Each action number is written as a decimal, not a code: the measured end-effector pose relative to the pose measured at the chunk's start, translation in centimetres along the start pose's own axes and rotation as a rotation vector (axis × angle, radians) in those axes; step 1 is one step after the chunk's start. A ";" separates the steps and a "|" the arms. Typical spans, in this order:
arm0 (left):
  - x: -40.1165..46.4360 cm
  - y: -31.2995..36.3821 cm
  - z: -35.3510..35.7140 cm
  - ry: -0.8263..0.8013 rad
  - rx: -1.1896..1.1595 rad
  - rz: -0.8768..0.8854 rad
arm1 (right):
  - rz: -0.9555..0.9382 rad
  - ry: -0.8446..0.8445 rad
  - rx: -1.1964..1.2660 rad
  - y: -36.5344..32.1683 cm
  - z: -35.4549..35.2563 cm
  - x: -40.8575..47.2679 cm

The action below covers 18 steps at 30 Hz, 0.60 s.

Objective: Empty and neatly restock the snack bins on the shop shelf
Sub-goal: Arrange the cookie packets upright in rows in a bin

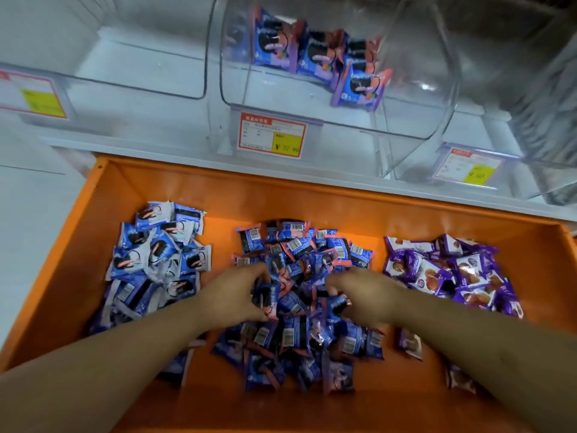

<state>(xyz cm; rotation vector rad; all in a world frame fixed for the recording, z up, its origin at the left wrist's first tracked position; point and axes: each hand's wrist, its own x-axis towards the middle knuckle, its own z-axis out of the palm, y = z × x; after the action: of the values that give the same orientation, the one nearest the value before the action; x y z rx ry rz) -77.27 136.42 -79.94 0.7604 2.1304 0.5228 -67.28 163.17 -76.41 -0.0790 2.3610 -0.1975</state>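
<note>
An orange tray (312, 198) in front of me holds three heaps of snack packets. The middle heap (299, 339) is blue-and-pink cookie packets. My left hand (231, 295) grips one of these packets at the heap's left side. My right hand (365, 298) curls round another packet at the heap's right side. On the shelf above, the middle clear bin (312, 120) has its lid swung up and holds several of the same packets (315, 54) standing in a row.
A blue-and-white packet heap (156, 260) lies at the tray's left, a purple packet heap (452, 270) at its right. Clear bins (134, 98) stand left and right (499, 170) of the middle one, each with a price label. A white shelf edge (281, 173) runs behind the tray.
</note>
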 end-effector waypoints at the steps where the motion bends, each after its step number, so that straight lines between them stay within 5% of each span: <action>1: -0.5 0.7 -1.1 0.009 -0.059 -0.025 | 0.031 -0.016 0.111 -0.3 -1.4 -0.4; 5: -3.3 4.6 -6.3 0.114 -0.251 -0.020 | 0.042 0.062 0.418 -2.4 -7.7 -3.7; 13: -11.7 11.7 -15.6 0.340 -0.423 0.080 | -0.149 0.510 0.820 -7.0 -15.4 -14.6; 18: -15.4 13.1 -16.4 0.299 -0.888 0.091 | -0.227 0.623 0.903 -8.2 -16.2 -17.1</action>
<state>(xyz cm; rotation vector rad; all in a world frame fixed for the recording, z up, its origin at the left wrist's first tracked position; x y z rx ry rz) -78.11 133.91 -54.01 0.2697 1.8252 1.5642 -66.44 158.97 -51.84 0.1779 2.6072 -1.5522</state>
